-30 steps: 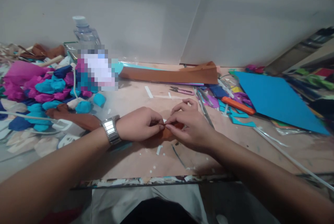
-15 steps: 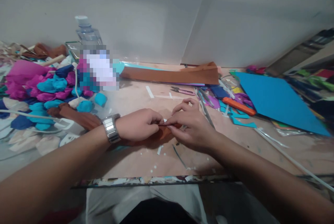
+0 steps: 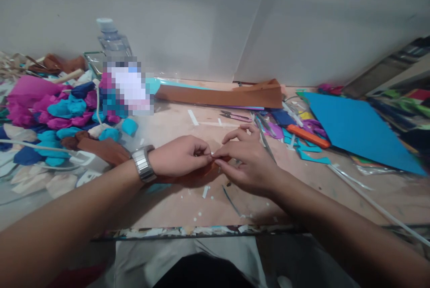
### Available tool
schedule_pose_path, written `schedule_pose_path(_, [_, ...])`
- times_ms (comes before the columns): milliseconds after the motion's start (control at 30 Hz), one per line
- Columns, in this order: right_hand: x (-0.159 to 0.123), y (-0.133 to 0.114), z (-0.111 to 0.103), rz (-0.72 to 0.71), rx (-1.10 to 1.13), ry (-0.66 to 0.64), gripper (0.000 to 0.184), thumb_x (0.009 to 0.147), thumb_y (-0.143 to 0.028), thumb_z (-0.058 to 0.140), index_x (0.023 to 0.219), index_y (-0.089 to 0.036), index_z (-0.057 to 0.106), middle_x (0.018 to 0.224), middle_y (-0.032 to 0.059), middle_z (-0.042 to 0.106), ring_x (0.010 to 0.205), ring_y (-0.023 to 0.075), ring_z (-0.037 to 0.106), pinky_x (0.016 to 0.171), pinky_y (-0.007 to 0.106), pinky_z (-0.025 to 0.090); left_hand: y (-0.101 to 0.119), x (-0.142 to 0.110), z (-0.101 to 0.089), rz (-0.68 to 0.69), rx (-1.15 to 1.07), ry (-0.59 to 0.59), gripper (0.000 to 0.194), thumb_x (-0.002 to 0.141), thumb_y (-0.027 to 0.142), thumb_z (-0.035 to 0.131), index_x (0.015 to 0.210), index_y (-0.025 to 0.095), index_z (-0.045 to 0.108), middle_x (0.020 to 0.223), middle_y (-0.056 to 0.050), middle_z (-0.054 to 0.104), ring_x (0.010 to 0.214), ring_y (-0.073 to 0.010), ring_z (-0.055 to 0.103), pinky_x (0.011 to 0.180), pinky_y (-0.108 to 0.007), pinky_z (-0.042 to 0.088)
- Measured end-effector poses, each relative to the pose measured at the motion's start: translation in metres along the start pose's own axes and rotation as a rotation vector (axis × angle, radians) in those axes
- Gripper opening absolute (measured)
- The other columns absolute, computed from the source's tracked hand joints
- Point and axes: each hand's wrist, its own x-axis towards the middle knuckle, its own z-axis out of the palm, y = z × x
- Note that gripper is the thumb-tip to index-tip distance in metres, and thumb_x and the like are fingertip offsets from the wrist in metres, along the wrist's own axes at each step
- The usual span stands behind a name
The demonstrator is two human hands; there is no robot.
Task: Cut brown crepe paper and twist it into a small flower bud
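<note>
My left hand (image 3: 179, 157), with a metal watch (image 3: 144, 163) at its wrist, is closed, thumb pressed against the bent forefinger. My right hand (image 3: 244, 158) meets it from the right, thumb and forefinger pinched together while the other fingers are lifted and curved. Between the fingertips is the edge of a thin brown paper-like piece (image 3: 207, 175), which hangs below and is mostly hidden by my hands. Behind the right hand lie metal scissors or tweezers (image 3: 267, 141), partly covered. White scraps (image 3: 205, 191) and a thin dark strip (image 3: 231, 201) rest on the table just in front.
Pink, blue and cream wrapped bundles (image 3: 69, 109) crowd the left, beside a clear bottle (image 3: 114, 44). Brown sheets (image 3: 218, 96) lie along the wall near pink-handled snips (image 3: 236, 116). On the right are an orange cutter (image 3: 308, 136), blue scraps and a blue sheet (image 3: 361, 129).
Both hands stay nearly in place. The left thumb has slid slightly right along the brown piece's edge, and the fingertips of both hands are closer together.
</note>
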Motion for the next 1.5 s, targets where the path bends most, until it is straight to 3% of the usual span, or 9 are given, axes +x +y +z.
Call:
schedule_pose_path(467, [-0.002, 0.001, -0.001, -0.006, -0.032, 0.001, 0.007, 0.096, -0.026, 0.069, 0.095, -0.03, 0.075, 0.086, -0.0029, 0.077, 0.111, 0.0246, 0.063, 0.118, 0.055, 0.019, 0.004, 0.001, 0.001, 0.053, 0.094, 0.086, 0.027, 0.095, 0.033, 0.058, 0.078, 0.016, 0.07, 0.07, 0.001, 0.067, 0.064, -0.0109, 0.055, 0.06, -0.022, 0.038])
schedule_pose_path(967, [-0.003, 0.0, -0.005, -0.011, -0.005, -0.019, 0.007, 0.095, -0.022, 0.07, 0.091, -0.028, 0.072, 0.088, -0.0031, 0.079, 0.121, 0.0263, 0.058, 0.121, 0.056, 0.017, 0.011, -0.003, 0.007, 0.154, 0.369, 0.175, 0.028, 0.096, 0.031, 0.056, 0.08, 0.017, 0.073, 0.067, 0.0, 0.067, 0.059, -0.0114, 0.053, 0.061, -0.025, 0.034])
schedule_pose_path(1300, [-0.001, -0.002, -0.008, 0.001, 0.041, -0.022, 0.009, 0.094, -0.021, 0.066, 0.087, -0.026, 0.069, 0.084, -0.0014, 0.077, 0.125, 0.0281, 0.057, 0.121, 0.057, 0.016, 0.004, -0.002, 0.012, 0.32, 0.624, 0.238, 0.031, 0.101, 0.032, 0.05, 0.084, 0.018, 0.072, 0.072, -0.002, 0.07, 0.063, -0.0137, 0.056, 0.062, -0.027, 0.034])
schedule_pose_path(1500, [-0.001, -0.003, -0.012, 0.013, 0.074, -0.07, 0.012, 0.094, -0.015, 0.061, 0.089, -0.025, 0.066, 0.086, -0.0008, 0.075, 0.129, 0.0278, 0.054, 0.122, 0.058, 0.015, 0.001, -0.002, 0.015, 0.415, 0.758, 0.283, 0.018, 0.097, 0.019, 0.054, 0.085, 0.018, 0.068, 0.078, -0.001, 0.073, 0.069, -0.0149, 0.063, 0.063, -0.028, 0.036])
